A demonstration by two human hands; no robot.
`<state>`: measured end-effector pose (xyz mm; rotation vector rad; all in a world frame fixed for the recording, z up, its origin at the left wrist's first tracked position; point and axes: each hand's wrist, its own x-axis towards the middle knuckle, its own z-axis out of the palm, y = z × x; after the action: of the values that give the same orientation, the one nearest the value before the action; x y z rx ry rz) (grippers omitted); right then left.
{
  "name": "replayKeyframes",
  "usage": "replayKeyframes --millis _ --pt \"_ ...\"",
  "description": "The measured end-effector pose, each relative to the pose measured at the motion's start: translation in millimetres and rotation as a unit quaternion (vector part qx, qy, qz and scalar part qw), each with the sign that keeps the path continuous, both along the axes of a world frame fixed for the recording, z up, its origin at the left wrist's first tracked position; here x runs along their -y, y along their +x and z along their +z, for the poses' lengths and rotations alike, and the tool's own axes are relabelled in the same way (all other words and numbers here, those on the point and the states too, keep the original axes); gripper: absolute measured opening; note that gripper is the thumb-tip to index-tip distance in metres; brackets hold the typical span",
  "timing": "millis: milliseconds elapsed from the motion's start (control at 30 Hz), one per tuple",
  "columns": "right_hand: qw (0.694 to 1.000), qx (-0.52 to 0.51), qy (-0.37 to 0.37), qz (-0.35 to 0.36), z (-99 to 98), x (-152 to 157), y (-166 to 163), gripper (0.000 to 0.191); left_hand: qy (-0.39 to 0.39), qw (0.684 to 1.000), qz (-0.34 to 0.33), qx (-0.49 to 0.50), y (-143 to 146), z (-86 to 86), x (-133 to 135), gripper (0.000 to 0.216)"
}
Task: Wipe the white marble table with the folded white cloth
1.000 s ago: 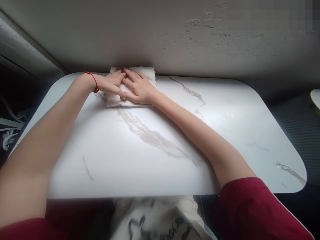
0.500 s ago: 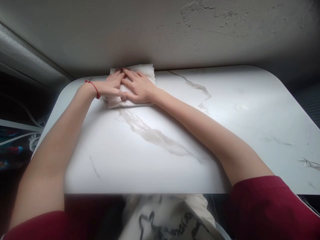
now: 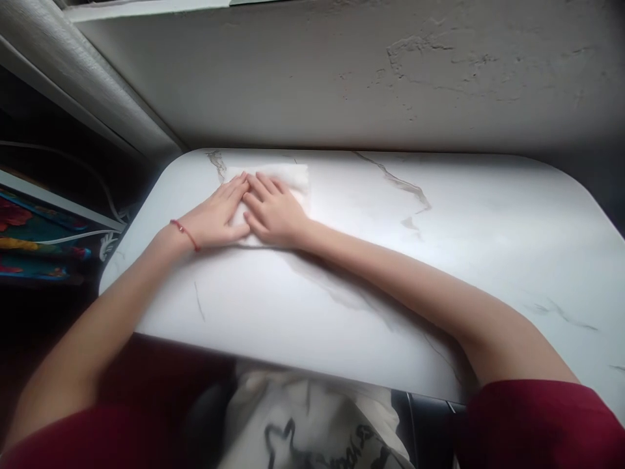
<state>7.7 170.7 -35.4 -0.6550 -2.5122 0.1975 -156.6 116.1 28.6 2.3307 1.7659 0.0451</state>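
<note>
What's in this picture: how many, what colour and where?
Table: one, white with brownish veins, centre.
Wall: one, grey, behind the table.
Cloth: one, white, on the table.
Ledge: one, white, top left.
Patterned fabric: count unclear, multicoloured, far left.
Cords: several, white, left of the table.
Printed fabric: one, off-white, bottom centre.
Bracelet: one, red, left wrist.
Sleeves: two, dark red, bottom corners.
Left hand: one, bare, on cloth.
Right hand: one, bare, on cloth.

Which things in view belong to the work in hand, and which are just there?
In use:
left hand
right hand
white cloth, under both
white table

Just there:
red bracelet, left wrist
wall
colourful patterned material, far left
</note>
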Motion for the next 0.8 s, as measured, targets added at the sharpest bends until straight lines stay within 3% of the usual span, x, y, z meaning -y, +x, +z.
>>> replayKeyframes --millis 267,433,600,800 --pt "0.998 0.008 -0.01 0.065 11.5 100.5 -14.1 0.053 0.038 0.997 0.058 0.032 -14.7 -9.7 118.4 0.072" --pt "0.993 0.009 0.009 0.12 16.2 140.5 -8.0 0.055 0.09 0.986 0.12 0.076 -7.1 -19.5 176.2 0.059" --pt "0.99 0.016 0.022 0.138 18.2 154.0 -9.7 0.052 0.145 0.971 0.17 0.09 -2.2 -34.7 198.3 0.061" --pt "0.994 0.033 0.003 0.101 19.6 156.0 -39.4 0.055 0.148 0.975 0.15 0.073 -25.2 -35.6 190.0 0.064"
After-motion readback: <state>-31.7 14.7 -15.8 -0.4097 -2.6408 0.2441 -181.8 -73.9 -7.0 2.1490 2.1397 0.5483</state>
